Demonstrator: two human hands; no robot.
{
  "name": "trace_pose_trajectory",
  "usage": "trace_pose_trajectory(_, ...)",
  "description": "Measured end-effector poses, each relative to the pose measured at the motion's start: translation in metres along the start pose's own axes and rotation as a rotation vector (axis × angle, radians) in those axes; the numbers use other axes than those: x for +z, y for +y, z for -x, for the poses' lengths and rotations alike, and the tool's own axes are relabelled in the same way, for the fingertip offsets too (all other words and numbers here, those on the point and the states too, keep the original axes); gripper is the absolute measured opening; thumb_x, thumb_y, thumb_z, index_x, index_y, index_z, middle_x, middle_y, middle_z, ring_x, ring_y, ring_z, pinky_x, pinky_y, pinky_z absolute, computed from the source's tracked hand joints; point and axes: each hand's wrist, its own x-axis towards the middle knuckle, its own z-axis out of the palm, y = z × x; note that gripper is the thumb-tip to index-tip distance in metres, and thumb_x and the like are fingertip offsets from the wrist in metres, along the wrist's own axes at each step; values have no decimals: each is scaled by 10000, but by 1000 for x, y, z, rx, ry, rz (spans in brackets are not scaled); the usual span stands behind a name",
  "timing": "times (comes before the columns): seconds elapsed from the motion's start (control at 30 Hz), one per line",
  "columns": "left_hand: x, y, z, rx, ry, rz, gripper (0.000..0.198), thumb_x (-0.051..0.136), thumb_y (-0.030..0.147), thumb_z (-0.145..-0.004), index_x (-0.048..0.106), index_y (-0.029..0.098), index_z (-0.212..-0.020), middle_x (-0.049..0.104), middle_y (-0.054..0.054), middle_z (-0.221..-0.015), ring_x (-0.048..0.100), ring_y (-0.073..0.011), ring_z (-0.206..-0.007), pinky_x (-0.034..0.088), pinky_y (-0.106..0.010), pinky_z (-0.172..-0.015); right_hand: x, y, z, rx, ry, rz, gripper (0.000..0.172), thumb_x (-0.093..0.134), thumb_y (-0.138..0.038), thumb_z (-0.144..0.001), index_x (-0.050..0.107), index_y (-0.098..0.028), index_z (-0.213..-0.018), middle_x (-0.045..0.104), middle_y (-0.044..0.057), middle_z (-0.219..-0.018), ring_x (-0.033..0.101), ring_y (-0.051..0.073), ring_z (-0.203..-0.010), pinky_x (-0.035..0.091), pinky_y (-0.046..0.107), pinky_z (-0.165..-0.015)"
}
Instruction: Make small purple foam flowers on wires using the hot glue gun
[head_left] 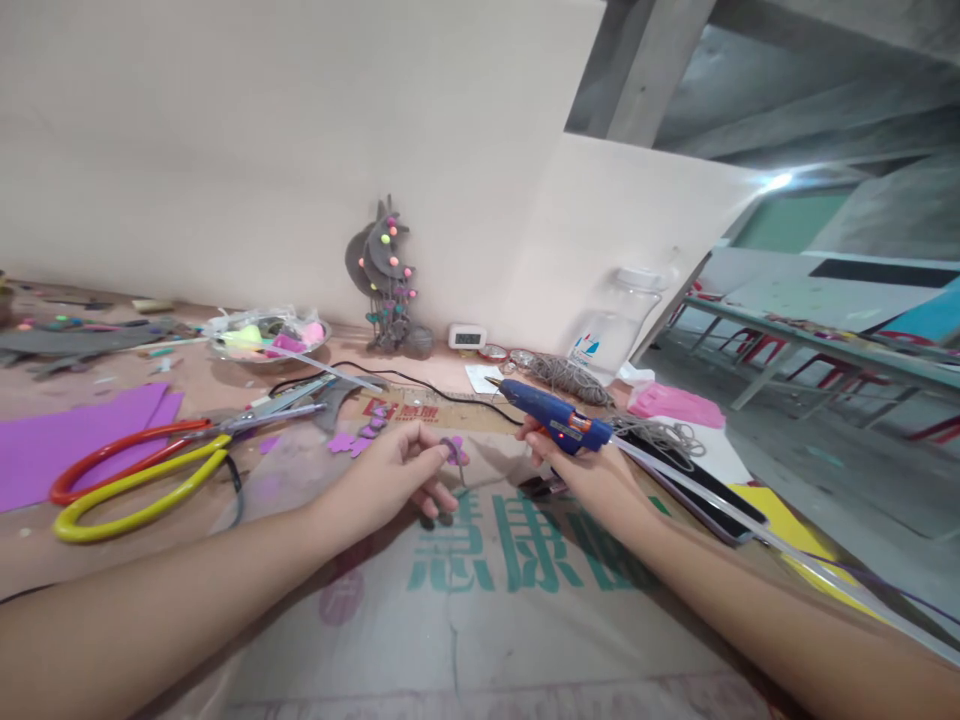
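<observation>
Pinched between the thumb and fingers of my left hand [409, 465] is a small purple foam piece [456, 452] with a grey strip on it. In my right hand [574, 465] is a blue glue gun [555, 415], its metal nozzle pointing up and left, a small red light lit on its body. A long clear glue stick [697, 490] runs out of its back end toward the lower right. Both hands are above a printed cardboard sheet [465, 640]. Just beyond my left hand lie several purple and grey cut pieces [352, 442].
Scissors with red and yellow handles [142, 480] lie left, near purple sheets [67, 450]. A bowl of colourful bits [266, 340], a grey moon ornament [386, 270], a small clock [466, 336], grey yarn [566, 378] and a clear jar [619, 320] line the back. A phone [690, 480] lies right.
</observation>
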Motion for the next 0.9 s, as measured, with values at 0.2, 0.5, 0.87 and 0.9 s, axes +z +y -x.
trace_pose_trajectory(0.2,-2,-3,0,39,-48,31,233,537,386,-837,418,187,-821,616,41,-581,638,-109,-504,442,-168,-449,8,10,3,-85,-7,30,220,543,-411,-808,620,-206,-827,623,6,-698,580,158,-632,479,274,-616)
trace_pose_trajectory(0.5,-3,-7,-1,58,-30,15,234,524,408,-841,423,197,-858,532,82,-494,565,-85,-409,402,-154,-392,-4,-3,20,-211,-71,-19,187,557,-412,-791,587,-228,-786,640,19,-758,612,185,-708,480,303,-669)
trace_pose_trajectory(0.87,-2,-5,1,78,-11,-35,230,518,405,-839,442,188,-846,545,71,-487,573,-91,-408,404,-153,-385,2,-4,22,-199,-129,38,223,643,-394,-717,550,-196,-674,572,6,-637,518,147,-590,403,260,-531)
trace_pose_trajectory(0.9,-2,-5,1,77,-15,-36,227,516,405,-841,445,189,-850,546,71,-493,572,-89,-410,407,-154,-387,2,-2,22,-196,-135,42,228,649,-396,-717,553,-193,-682,576,6,-638,522,147,-589,405,261,-530)
